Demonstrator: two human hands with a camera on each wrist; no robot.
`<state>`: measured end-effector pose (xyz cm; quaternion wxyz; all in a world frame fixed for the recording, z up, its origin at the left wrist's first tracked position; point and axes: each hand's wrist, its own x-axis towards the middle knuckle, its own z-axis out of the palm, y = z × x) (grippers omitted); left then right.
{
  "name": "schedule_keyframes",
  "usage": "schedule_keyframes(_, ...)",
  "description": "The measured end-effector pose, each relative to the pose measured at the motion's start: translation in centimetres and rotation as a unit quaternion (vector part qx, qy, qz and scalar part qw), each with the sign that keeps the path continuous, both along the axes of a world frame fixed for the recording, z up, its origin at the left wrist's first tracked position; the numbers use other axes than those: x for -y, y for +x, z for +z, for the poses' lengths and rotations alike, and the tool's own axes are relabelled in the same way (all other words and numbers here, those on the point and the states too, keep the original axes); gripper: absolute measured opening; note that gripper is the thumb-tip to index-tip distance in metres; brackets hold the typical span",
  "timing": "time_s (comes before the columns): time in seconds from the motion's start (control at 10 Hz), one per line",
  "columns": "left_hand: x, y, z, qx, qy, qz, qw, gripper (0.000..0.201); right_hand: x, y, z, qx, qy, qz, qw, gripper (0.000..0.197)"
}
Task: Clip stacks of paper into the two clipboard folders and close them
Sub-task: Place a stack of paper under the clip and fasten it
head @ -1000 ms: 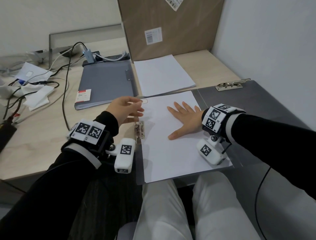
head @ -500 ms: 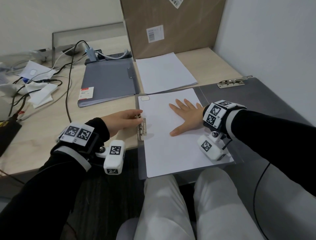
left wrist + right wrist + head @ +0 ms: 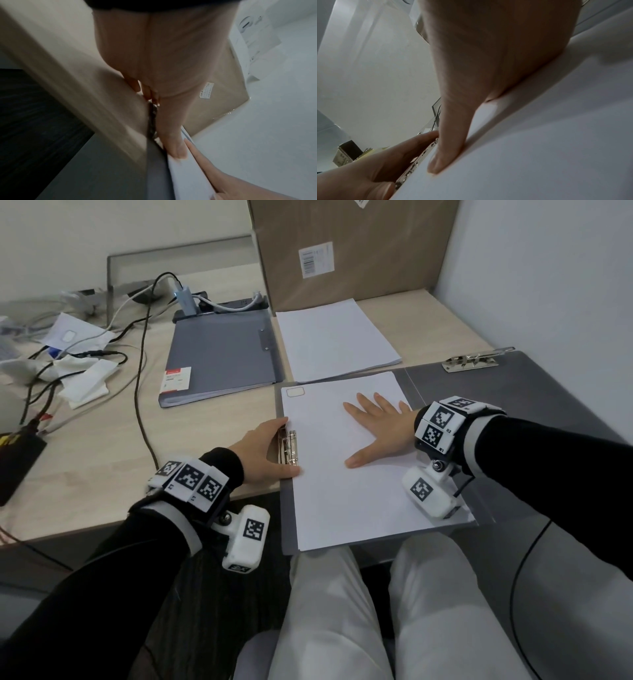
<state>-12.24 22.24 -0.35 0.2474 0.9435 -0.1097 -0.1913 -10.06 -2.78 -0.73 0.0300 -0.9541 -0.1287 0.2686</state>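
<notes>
An open grey clipboard folder (image 3: pixel 531 405) lies across the desk's near edge. A white paper stack (image 3: pixel 342 501) lies on its left half. My right hand (image 3: pixel 376 433) presses flat on this stack, fingers spread. My left hand (image 3: pixel 279 448) grips the metal clip (image 3: pixel 291 440) at the stack's left edge, fingers at its far end and thumb at its near end. In the left wrist view the thumb (image 3: pixel 176 152) lies along the clip (image 3: pixel 152 119) and touches the paper edge. A second folder (image 3: pixel 222 357) lies closed further back, with a loose paper stack (image 3: pixel 335 340) beside it.
A tall cardboard box (image 3: pixel 349 251) stands at the back behind the loose stack. Another metal clip (image 3: pixel 474 361) sits on the open folder's right half. Cables (image 3: pixel 140 371) and crumpled papers (image 3: pixel 85 381) cover the desk's left side. A wall closes off the right.
My left hand dropped from above the stack's top left corner to the clip and took hold of it. The right hand stayed flat on the paper.
</notes>
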Motion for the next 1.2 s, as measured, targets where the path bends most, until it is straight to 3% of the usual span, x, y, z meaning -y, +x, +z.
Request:
schedule_keyframes(0.5,0.1,0.5,1.0,-0.069,-0.014,0.026,0.997,0.097,-0.5,-0.5,0.5,0.001,0.003,-0.003,1.000,0.119)
schedule_keyframes(0.6,0.0,0.8,1.7,-0.073,-0.008,0.034,0.997,0.086,-0.7,-0.6,0.5,-0.004,0.009,0.004,1.000,0.120)
schedule_keyframes(0.7,-0.2,1.8,1.8,-0.072,-0.029,0.059,0.995,0.061,-0.7,-0.4,0.5,-0.003,0.015,0.009,1.000,0.118)
schedule_keyframes(0.8,0.4,2.9,2.2,-0.041,-0.063,0.113,0.991,0.049,-0.5,0.1,0.9,-0.005,0.022,0.014,1.000,0.111)
schedule_keyframes(1.0,2.9,7.1,3.8,-0.029,-0.173,0.221,0.959,0.047,1.8,3.5,4.1,0.014,0.077,-0.023,0.997,0.083)
schedule_keyframes(1.1,5.2,10.3,4.5,-0.038,-0.197,0.248,0.948,0.023,2.9,6.8,4.8,0.035,0.063,-0.055,0.996,0.072)
schedule_keyframes(1.2,7.3,13.5,5.0,-0.040,-0.224,0.323,0.919,0.022,2.9,9.6,5.0,0.037,0.036,-0.081,0.995,0.074)
